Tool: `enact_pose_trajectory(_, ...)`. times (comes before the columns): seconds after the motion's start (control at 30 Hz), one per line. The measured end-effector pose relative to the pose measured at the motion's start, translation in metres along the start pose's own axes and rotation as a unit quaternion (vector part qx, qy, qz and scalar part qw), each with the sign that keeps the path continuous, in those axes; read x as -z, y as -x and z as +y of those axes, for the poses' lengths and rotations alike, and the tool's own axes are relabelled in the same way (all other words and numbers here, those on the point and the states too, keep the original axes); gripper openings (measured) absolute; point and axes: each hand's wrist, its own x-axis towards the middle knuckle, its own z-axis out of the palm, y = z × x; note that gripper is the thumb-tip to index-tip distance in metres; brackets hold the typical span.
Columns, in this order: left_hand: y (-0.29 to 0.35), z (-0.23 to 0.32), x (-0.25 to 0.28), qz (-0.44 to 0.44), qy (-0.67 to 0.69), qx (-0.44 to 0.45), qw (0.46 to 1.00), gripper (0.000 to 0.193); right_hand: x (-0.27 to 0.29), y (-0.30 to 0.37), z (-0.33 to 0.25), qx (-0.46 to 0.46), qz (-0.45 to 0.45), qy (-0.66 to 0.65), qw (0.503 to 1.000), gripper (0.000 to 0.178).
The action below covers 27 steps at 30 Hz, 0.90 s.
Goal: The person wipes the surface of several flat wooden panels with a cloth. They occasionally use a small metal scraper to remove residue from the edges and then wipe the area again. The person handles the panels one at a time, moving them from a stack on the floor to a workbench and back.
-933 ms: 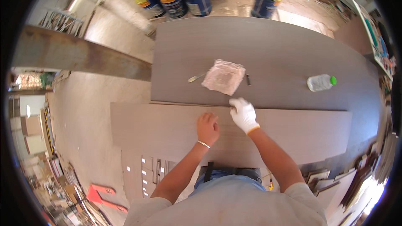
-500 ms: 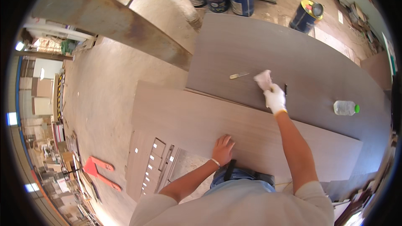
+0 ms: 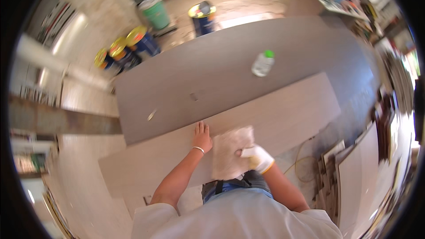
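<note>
A pale brown, wood-look panel (image 3: 292, 106) lies in front of me, overlapping a larger, darker board (image 3: 177, 73). My bare left hand (image 3: 202, 138), with a white band at the wrist, rests fingers outstretched on the panel near its far edge. My right hand (image 3: 257, 157), in a white glove with a yellow cuff, grips the side of a pinkish-white cloth (image 3: 231, 148). The cloth is spread out at the panel's near side; I cannot tell whether it touches the surface. A thin pale tool (image 3: 152, 115) and a small dark piece (image 3: 194, 97) lie on the darker board.
A clear bottle with a green cap (image 3: 263, 65) is on the darker board. Beyond stand several blue cans with yellow lids (image 3: 142, 40) and a green bucket (image 3: 156, 13). Stacked panels (image 3: 361, 168) lean at the right. A rusty beam (image 3: 66, 120) crosses at the left.
My right hand has come back from the darker board to the near panel, and the bunched cloth is now spread out. My left hand has moved farther onto the panel. The view has turned right.
</note>
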Motion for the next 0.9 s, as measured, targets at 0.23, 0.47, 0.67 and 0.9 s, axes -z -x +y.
enact_pose_trajectory(0.23, -0.115, 0.154, -0.018, 0.03, 0.203, -0.01, 0.979, 0.064, 0.221, 0.114, 0.038, 0.153, 0.143, -0.207, 0.956, 0.056)
enact_pose_trajectory(0.47, -0.289, 0.174, 0.033, 0.068, 0.293, 0.029, 0.953, 0.101, 0.343, 0.21, 0.005, 0.284, 0.214, -0.319, 0.878, 0.062)
enact_pose_trajectory(0.67, -0.389, 0.178, 0.046, -0.033, 0.411, -0.06, 0.909, 0.095, 0.338, 0.204, -0.029, 0.297, 0.187, -0.413, 0.84, 0.066)
enact_pose_trajectory(0.9, -0.396, 0.224, 0.018, -0.075, 0.474, -0.066, 0.875, 0.073, 0.345, 0.134, -0.083, 0.254, 0.188, -0.373, 0.872, 0.063)
